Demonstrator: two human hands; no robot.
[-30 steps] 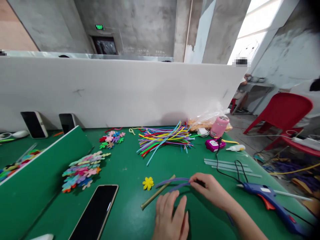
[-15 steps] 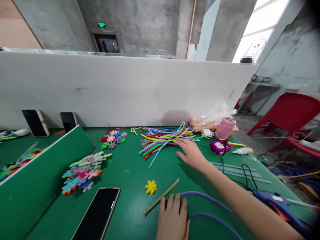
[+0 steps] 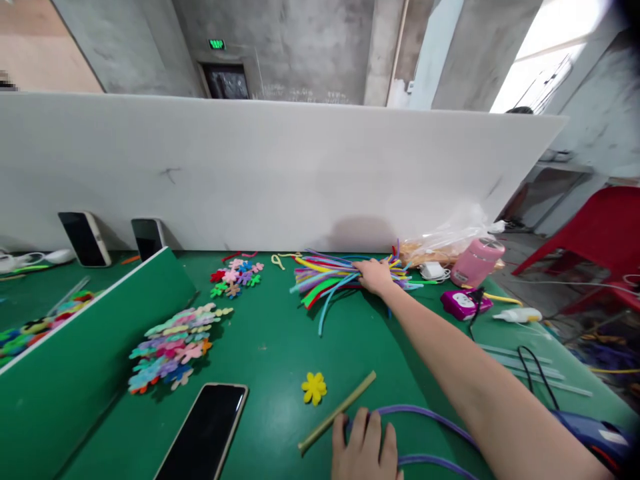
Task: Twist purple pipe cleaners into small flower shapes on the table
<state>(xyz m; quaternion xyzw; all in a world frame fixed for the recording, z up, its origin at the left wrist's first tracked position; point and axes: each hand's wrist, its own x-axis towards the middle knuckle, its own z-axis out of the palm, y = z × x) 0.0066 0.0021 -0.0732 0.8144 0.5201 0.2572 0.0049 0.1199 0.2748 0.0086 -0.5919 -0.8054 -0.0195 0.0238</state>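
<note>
Near the back of the green table, my right hand (image 3: 375, 276) is closed over a bundle of multicoloured pipe cleaners (image 3: 325, 279); its fingertips are partly hidden among them. At the bottom, my left hand (image 3: 364, 448) lies palm down with its fingers spread, on a curved purple band (image 3: 430, 415) whose bend is hidden under it. Just beyond the left fingers a thin olive-green stick (image 3: 337, 413) lies slanted. Beside the stick is a yellow fuzzy flower (image 3: 314, 388).
A phone (image 3: 205, 430) lies left of the flower. Colourful flower shapes sit in a stack (image 3: 173, 347) and a small pile (image 3: 236, 277). A green divider (image 3: 100, 347) stands left. At right are a pink bottle (image 3: 477, 262), purple power socket (image 3: 465, 304), glue sticks (image 3: 530, 365) and a blue glue gun (image 3: 590, 437).
My right hand has moved from the near edge of the pipe cleaners onto the bundle and closed on it, and the strips have shifted together. My left hand stays on the purple band.
</note>
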